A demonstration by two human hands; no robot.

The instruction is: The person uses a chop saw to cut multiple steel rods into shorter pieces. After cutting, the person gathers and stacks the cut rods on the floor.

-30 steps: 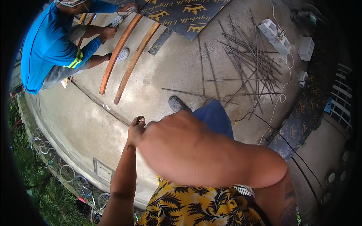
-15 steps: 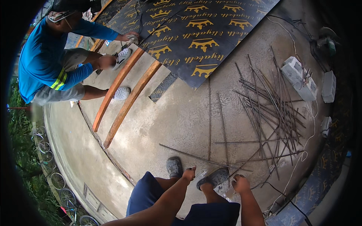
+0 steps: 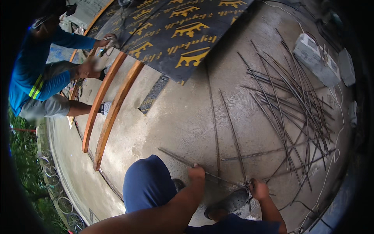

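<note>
A grey concrete floor (image 3: 179, 117) spreads beneath both hands. The left hand (image 3: 196, 172), forearm angled inward, has its grip closed on a thin metal rod (image 3: 174, 156). The right hand (image 3: 259, 190) reaches forward at the rod's other end, fingers bent; whether that grip is closed, I cannot tell. Another rod (image 3: 233, 132) crosses beside it. More rods (image 3: 290, 103) lie heaped ahead to its right; wooden beams (image 3: 117, 109) lie left of the left grip.

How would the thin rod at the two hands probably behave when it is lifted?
The rod looks metallic and nearly straight, so it will probably stay stiff. Ribs visible between the left hand and right hand should help grip. Being long and thin, it may swing if lifted off-centre.
</note>
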